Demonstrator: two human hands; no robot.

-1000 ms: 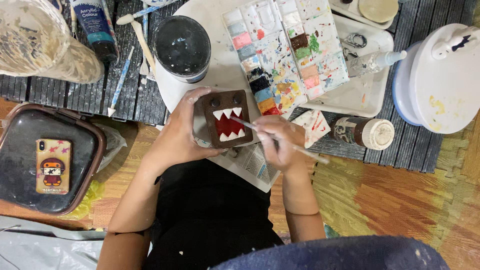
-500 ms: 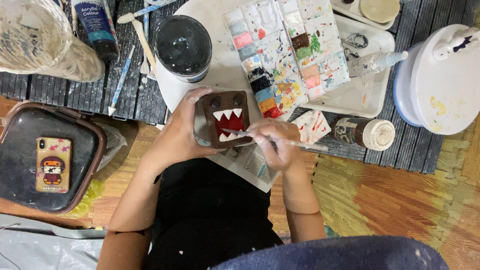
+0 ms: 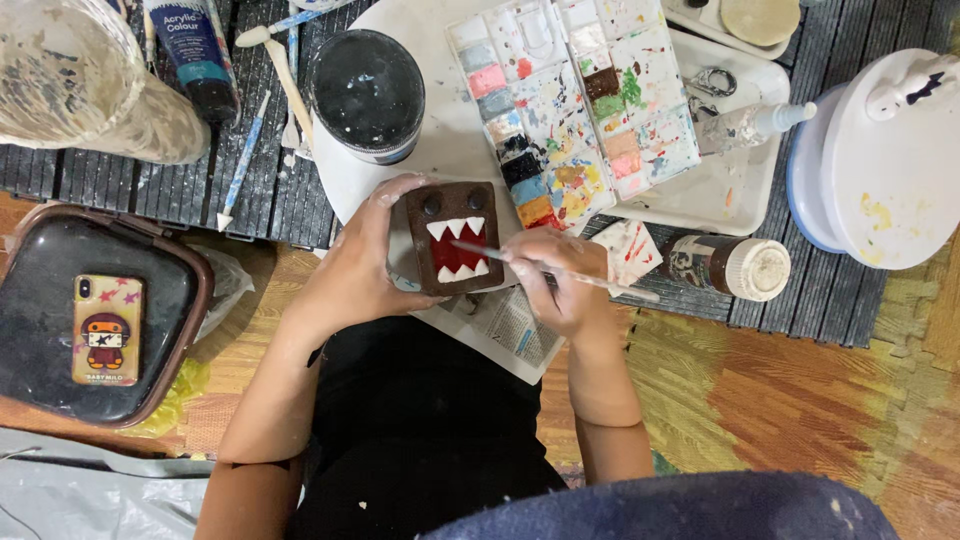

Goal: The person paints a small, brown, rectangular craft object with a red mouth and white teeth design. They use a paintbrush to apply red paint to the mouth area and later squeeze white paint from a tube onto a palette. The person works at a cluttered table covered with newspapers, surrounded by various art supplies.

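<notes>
Left hand [image 3: 365,275]: the brown block figure [image 3: 452,237] is gripped at its left edge; the fingers are curled around the top and side, the thumb is pressed below.
Right hand [image 3: 562,285]: a thin paintbrush [image 3: 560,275] is pinched between thumb and fingers, which are pressed together.
Brown block figure: it is held above a sheet of newspaper [image 3: 505,325], just below the paint palette [image 3: 570,100]. Two dark eyes, white teeth and a red mouth are seen on it.
Paintbrush: the tip is laid on the red mouth.
Around: a black jar [image 3: 368,95] is placed above the figure; a brown bottle [image 3: 725,265] is lying to the right; a phone [image 3: 107,330] is resting on a dark case [image 3: 40,400] at the left.
</notes>
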